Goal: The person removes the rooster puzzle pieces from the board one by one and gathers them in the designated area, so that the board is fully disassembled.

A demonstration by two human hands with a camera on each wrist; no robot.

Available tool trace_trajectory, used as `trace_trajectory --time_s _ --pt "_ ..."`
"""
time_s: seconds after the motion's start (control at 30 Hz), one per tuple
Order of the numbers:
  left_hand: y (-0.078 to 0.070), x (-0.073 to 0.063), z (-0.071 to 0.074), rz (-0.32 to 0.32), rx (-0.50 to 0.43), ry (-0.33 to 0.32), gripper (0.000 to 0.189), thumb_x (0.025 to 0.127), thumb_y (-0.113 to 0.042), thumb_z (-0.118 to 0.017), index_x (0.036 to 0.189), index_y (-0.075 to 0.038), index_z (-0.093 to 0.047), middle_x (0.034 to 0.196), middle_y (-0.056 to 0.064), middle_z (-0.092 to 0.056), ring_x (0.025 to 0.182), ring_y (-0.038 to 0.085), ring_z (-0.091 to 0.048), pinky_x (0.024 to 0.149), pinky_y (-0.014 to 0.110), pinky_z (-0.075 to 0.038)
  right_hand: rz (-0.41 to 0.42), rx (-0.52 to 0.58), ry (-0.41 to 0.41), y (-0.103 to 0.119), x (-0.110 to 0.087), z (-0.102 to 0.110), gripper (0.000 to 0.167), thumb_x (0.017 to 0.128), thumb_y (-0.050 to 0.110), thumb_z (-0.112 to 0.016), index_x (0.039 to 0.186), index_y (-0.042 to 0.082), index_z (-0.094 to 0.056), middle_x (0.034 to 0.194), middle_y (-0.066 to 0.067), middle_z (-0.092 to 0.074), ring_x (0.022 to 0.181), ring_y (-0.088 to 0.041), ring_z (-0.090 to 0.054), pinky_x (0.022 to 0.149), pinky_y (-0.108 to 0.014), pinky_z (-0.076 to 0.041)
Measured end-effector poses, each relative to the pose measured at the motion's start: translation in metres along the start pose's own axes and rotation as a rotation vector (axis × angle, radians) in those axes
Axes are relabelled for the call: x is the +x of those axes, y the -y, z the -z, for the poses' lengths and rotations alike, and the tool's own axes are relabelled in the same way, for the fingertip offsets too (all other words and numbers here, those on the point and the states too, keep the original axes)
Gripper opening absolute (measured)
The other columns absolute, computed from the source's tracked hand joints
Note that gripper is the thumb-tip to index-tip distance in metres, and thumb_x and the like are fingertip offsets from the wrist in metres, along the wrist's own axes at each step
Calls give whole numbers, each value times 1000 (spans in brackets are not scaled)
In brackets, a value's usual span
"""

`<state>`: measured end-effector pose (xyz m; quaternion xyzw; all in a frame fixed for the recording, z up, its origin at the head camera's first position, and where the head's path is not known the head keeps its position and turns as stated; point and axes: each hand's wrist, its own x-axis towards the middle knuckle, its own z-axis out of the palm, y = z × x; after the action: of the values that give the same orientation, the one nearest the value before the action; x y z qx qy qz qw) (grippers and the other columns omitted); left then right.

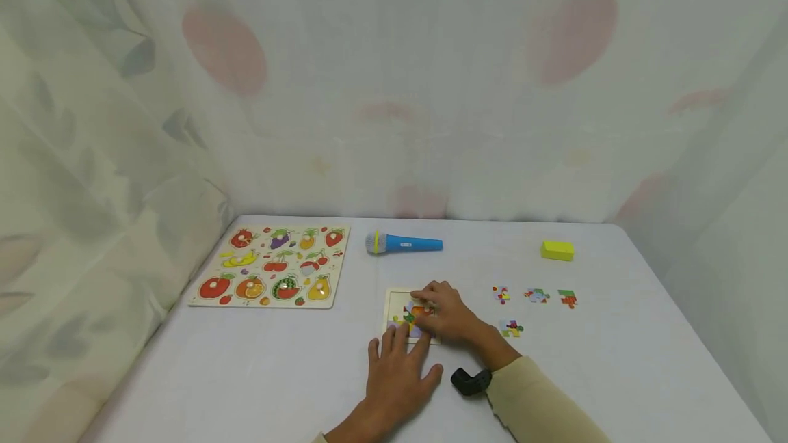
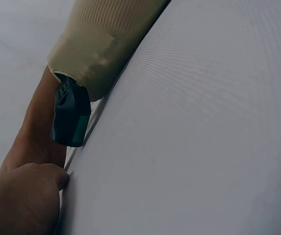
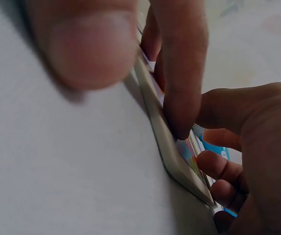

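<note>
A small square puzzle tray (image 1: pixel 386 303) with a pale rim lies on the table, with colourful jigsaw pieces (image 1: pixel 409 316) in its lower and right part. My left hand (image 1: pixel 397 371) lies flat with fingers extended, fingertips on the tray's near edge and lower pieces. Over the tray's right side, my right hand (image 1: pixel 452 313) has its thumb and bent fingers around an orange-patterned puzzle piece (image 1: pixel 421 310), partly hidden by the hand. In the right wrist view, the right fingers (image 3: pixel 221 166) touch the tray's edge, and a left finger (image 3: pixel 184 73) presses down on the pieces.
Several loose jigsaw pieces (image 1: pixel 537 295) lie right of the tray. A fruit board (image 1: pixel 335 279) is at the left, a blue toy microphone (image 1: pixel 412 243) behind the tray, and a yellow block (image 1: pixel 557 250) at the back right. Curtains (image 1: pixel 394 87) close off the back and sides.
</note>
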<state>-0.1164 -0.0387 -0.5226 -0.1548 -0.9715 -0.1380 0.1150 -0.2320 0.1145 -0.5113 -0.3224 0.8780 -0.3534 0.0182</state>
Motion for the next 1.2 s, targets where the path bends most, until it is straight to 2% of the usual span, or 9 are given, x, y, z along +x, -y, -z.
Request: trace_trajectory --time_s 0.13,0.27,0.47,0.63,0.77,1.2 --pt "0 0 0 2 5 6 57 90 -57 -52 133 -21 -59 137 15 -43 128 39 -33 93 64 -25 0 -89 13 4 1 -1 46 83 26 -70 126 10 -65 107 2 -52 97 -18 -43 83 -42 -34" --pt "1 0 -1 5 1 1 56 90 -57 -52 132 -21 -60 137 15 -43 127 39 -33 92 63 -24 -11 -118 24 7 1 0 43 83 27 -70 123 11 -67 108 2 -51 97 -18 -42 83 -43 -34" --pt "2 0 -2 4 4 3 57 90 -57 -52 133 -21 -59 137 15 -43 127 38 -34 92 62 -24 -20 -120 21 8 2 -1 35 84 23 -69 118 13 -69 108 1 -51 97 -19 -42 83 -43 -33" --pt "2 0 -2 6 5 8 59 90 -58 -51 136 -21 -57 137 16 -44 127 39 -34 93 63 -24 1 -92 -18 6 3 -3 26 88 13 -65 113 12 -70 106 1 -54 93 -18 -44 81 -44 -34" --pt "1 0 -3 11 1 9 59 90 -58 -52 136 -21 -57 137 16 -44 128 39 -34 93 64 -24 16 -63 -53 5 3 -4 29 85 6 -63 113 11 -68 102 3 -56 90 -16 -44 79 -43 -33" --pt "-1 0 2 7 2 -1 58 89 -57 -53 134 -20 -60 135 16 -45 127 40 -35 92 63 -25 15 -44 -106 3 1 -7 30 84 7 -68 113 15 -65 98 6 -59 89 -12 -45 76 -38 -32"
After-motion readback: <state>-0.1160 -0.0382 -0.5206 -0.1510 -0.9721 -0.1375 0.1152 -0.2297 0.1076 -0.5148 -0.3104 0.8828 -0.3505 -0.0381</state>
